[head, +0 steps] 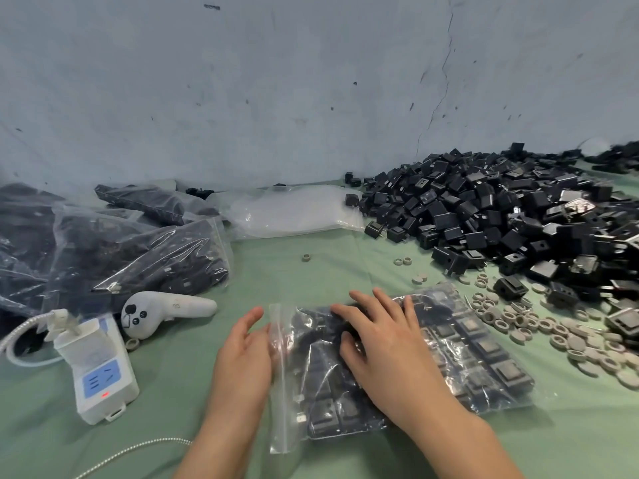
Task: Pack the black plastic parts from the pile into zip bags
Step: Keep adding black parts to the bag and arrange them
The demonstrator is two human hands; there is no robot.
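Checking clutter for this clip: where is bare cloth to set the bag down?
Bare cloth lies between the filled bags, the empty-bag stack and the parts pile; also the near right corner. Crowded: grey rings on the right.

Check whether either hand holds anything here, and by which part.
Right hand presses flat on the filled zip bag, gripping nothing. Left hand touches the bag's zip edge; blur hides whether its fingers pinch it.

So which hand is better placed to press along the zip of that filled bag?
Probably the left hand: its fingers touch the zip bag at its zip end. The right hand lies flat further along it, over the black parts.
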